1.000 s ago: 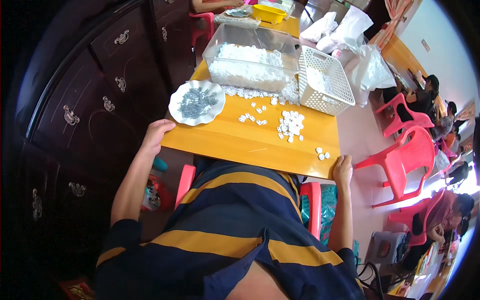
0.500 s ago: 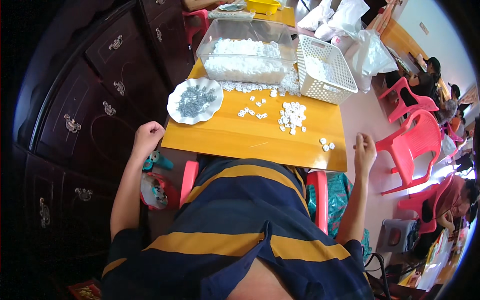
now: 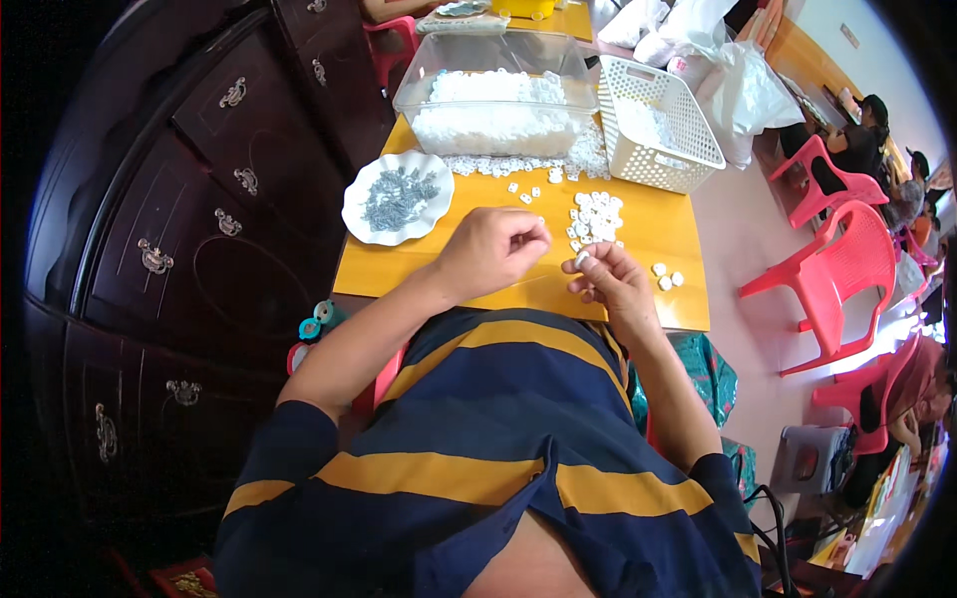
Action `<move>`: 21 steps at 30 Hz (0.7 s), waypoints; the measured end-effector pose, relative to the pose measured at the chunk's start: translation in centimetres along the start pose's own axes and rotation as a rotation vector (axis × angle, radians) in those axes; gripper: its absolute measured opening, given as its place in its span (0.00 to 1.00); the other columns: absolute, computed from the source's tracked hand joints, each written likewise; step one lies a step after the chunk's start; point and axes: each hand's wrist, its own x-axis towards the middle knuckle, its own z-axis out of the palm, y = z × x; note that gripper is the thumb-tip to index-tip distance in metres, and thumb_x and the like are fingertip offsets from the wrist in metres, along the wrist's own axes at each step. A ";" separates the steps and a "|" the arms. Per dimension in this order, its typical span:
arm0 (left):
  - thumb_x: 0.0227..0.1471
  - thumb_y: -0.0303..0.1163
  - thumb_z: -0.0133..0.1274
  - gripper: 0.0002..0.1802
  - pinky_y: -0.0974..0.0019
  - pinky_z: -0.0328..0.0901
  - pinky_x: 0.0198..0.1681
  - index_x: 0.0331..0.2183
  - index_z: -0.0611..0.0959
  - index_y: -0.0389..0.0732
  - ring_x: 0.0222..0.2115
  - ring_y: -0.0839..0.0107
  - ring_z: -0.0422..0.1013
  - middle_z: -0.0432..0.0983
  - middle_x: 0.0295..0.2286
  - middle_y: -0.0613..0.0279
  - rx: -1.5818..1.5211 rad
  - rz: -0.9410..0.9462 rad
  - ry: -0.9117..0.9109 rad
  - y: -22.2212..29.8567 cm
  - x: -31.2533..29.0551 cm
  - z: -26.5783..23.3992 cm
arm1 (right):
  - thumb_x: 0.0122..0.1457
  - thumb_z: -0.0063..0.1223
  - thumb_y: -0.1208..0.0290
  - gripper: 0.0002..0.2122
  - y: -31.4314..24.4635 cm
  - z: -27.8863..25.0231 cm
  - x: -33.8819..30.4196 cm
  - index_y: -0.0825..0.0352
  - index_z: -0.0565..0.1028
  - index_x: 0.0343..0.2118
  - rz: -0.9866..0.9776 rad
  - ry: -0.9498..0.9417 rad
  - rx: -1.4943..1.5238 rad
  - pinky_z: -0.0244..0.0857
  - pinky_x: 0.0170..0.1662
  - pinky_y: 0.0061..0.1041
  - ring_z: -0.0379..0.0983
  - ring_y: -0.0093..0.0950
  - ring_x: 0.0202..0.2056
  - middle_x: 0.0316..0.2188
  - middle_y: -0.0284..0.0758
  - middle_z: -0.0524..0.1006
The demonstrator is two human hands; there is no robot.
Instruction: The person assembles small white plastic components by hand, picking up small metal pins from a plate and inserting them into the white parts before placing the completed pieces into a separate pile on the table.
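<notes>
Over the near part of the wooden table, my two hands are raised close together. My left hand (image 3: 495,249) is closed with its fingers curled inward; what it holds, if anything, is hidden. My right hand (image 3: 616,284) pinches a small white plastic piece (image 3: 582,258) between thumb and fingertips. Just beyond it lies a loose pile of small white plastic pieces (image 3: 598,213). A few flat white pieces (image 3: 526,193) sit farther off. To the left stands a white scalloped plate (image 3: 435,213) holding many small grey pins (image 3: 399,199).
A clear plastic bin (image 3: 488,135) heaped with white pieces stands at the table's back, beside a white perforated basket (image 3: 663,169). Three white pieces (image 3: 666,279) lie at the right edge. Dark cabinets (image 3: 189,199) flank the left; a pink chair (image 3: 827,284) is on the right.
Both hands have moved in from the table's sides to its middle. A white piece is now between my right fingertips. Fewer flat pieces show beyond my left hand.
</notes>
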 end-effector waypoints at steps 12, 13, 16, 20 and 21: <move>0.54 0.26 0.57 0.05 0.74 0.64 0.25 0.30 0.83 0.35 0.21 0.85 0.69 0.78 0.21 0.68 -0.199 -0.092 0.081 -0.8 2.2 7.3 | 0.63 0.56 0.68 0.07 0.3 -3.9 0.5 0.64 0.75 0.41 -0.057 0.028 0.056 0.65 0.34 0.16 0.72 0.15 0.29 0.32 0.27 0.78; 0.54 0.27 0.57 0.05 0.75 0.64 0.25 0.30 0.83 0.35 0.21 0.86 0.69 0.78 0.21 0.69 -0.207 -0.097 0.078 -0.7 2.3 7.4 | 0.63 0.56 0.69 0.07 0.3 -4.1 0.5 0.64 0.75 0.41 -0.055 0.021 0.053 0.65 0.33 0.15 0.72 0.15 0.29 0.32 0.27 0.78; 0.55 0.27 0.58 0.05 0.75 0.64 0.25 0.30 0.83 0.35 0.21 0.87 0.68 0.78 0.22 0.70 -0.216 -0.104 0.065 -0.4 2.4 7.7 | 0.63 0.56 0.70 0.06 0.2 -4.4 0.3 0.64 0.75 0.41 -0.053 0.020 0.074 0.64 0.33 0.15 0.72 0.14 0.28 0.31 0.26 0.78; 0.55 0.26 0.57 0.05 0.76 0.64 0.25 0.30 0.83 0.35 0.22 0.87 0.67 0.77 0.22 0.71 -0.190 -0.144 0.062 -1.9 1.8 7.4 | 0.61 0.56 0.70 0.06 1.5 -5.5 1.1 0.66 0.77 0.38 -0.151 0.101 -0.136 0.65 0.31 0.17 0.72 0.15 0.26 0.28 0.27 0.78; 0.55 0.26 0.57 0.05 0.76 0.64 0.25 0.30 0.83 0.35 0.22 0.87 0.67 0.77 0.22 0.71 -0.192 -0.145 0.068 -2.8 1.5 7.5 | 0.60 0.57 0.70 0.06 1.6 -5.8 1.1 0.66 0.78 0.37 -0.242 0.163 -0.442 0.67 0.30 0.20 0.73 0.18 0.25 0.27 0.29 0.78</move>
